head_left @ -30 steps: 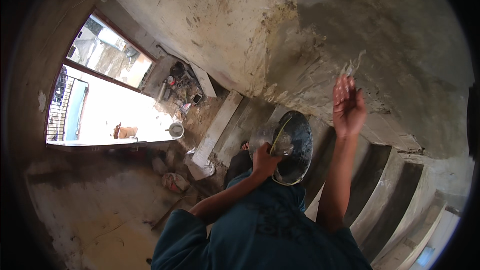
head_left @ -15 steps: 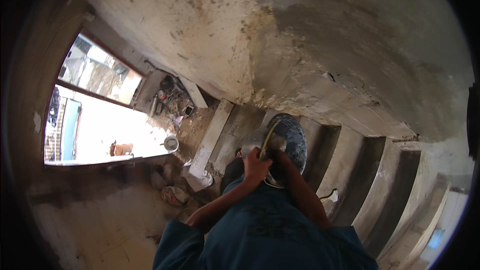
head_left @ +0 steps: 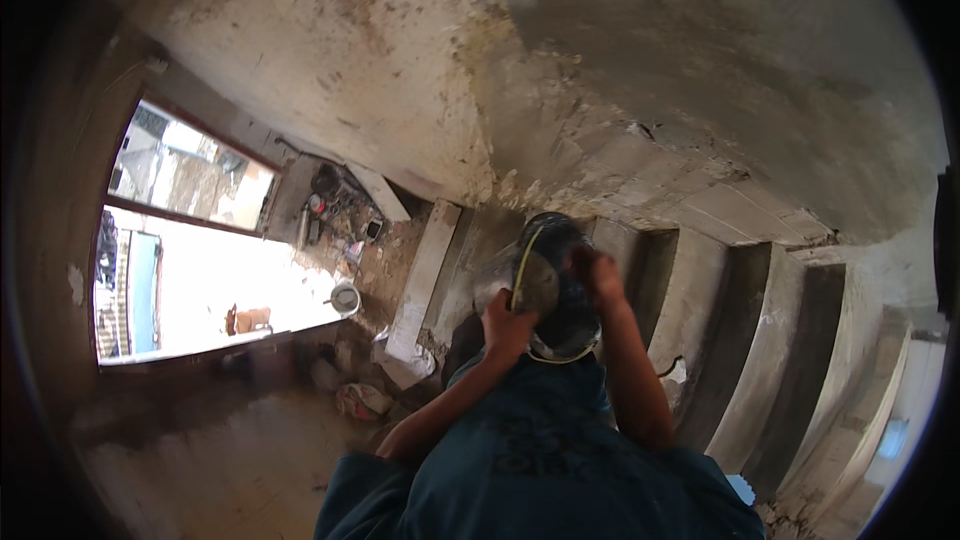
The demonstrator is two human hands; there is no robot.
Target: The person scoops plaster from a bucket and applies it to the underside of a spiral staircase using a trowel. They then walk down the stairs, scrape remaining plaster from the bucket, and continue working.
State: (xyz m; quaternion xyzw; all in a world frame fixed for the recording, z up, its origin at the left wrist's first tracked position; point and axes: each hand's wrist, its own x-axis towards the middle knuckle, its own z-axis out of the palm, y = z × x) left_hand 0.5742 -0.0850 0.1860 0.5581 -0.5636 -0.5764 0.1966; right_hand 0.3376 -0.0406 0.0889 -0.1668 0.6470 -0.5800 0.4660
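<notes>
Grey steps (head_left: 692, 302) adjoin a stained wall (head_left: 370, 70); the opening (head_left: 220, 275) glows white.

Nothing legible. Dark lettering across the front of the person's shirt (head_left: 545, 452), set on dark teal cloth; blocky shapes in more than one row, low contrast, partly lost in folds and shade, words not made out. Crumpled bag (head_left: 362, 401) on the floor, lower left of the view: red patches on a pale ground, possibly print, too small and soft to tell. Pale marks on a stair (head_left: 768, 325), right of the view: smudge or scrawl, cannot tell which.
</notes>
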